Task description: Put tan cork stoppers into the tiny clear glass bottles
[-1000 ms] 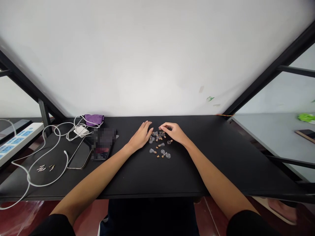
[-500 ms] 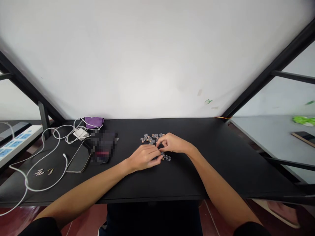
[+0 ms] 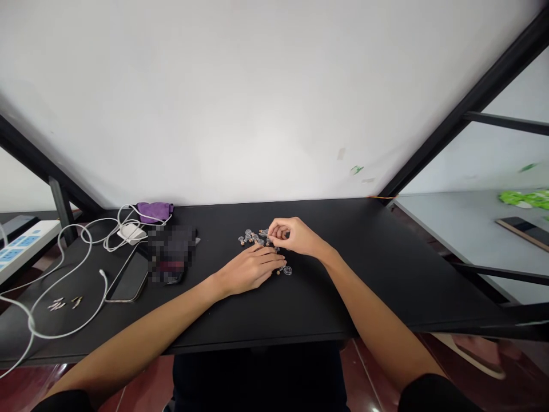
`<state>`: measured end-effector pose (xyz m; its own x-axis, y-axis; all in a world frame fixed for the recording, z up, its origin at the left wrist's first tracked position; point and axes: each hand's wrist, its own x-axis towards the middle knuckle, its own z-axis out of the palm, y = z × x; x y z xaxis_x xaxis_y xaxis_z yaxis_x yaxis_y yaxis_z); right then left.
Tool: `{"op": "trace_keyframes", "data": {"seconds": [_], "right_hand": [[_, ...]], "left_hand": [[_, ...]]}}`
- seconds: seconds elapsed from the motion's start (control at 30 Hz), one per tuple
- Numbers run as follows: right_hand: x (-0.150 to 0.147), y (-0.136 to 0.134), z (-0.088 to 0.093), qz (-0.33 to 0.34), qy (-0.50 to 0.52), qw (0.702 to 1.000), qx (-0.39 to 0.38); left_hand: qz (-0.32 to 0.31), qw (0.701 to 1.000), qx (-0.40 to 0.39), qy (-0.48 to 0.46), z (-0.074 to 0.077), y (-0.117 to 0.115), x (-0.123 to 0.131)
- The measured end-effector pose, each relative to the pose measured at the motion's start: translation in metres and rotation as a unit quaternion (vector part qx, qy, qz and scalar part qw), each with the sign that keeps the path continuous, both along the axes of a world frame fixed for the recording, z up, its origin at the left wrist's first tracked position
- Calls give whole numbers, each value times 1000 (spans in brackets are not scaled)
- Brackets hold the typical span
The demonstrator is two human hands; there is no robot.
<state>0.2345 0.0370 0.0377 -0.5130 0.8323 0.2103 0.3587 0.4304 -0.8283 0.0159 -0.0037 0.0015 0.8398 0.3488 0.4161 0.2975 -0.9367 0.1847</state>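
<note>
A loose cluster of small clear glass bottles with cork stoppers lies on the black table. My left hand rests palm down at the near side of the cluster, fingers stretched out and nothing seen gripped in it. By its fingertips lies a separate clear corked bottle. Above the right part of the cluster, my right hand is closed in a pinch of thumb and forefinger. A small corked bottle shows at those fingertips, partly covered by them.
At the left are a smartphone, a blurred-out dark object, a white cable with a charger, a purple cloth, and several tiny metal pieces. A white power strip lies beyond. Black frame bars flank the table.
My hands have come apart: the right has lifted back toward the cluster, while the left has flattened with its fingers stretched. The view has shifted slightly to the right.
</note>
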Motion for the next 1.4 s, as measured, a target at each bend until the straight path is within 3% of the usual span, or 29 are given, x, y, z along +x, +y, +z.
{"op": "trace_keyframes", "data": {"seconds": [0.27, 0.63, 0.8, 1.0, 1.4], "right_hand": [[-1, 3, -2, -13, 48, 998, 25], [1, 13, -15, -57, 101, 993, -21], [2, 9, -8, 2, 112, 989, -93], [6, 8, -3, 78, 102, 983, -130], [3, 12, -15, 140, 100, 970, -172]], "left_hand": [[2, 999, -40, -13, -3, 2, -2], [13, 994, -96, -44, -5, 7, -5], [34, 985, -136, -101, -10, 10, -6], [122, 934, -216, -256, -6, 15, -8], [134, 929, -202, -278, -7, 17, -8]]}}
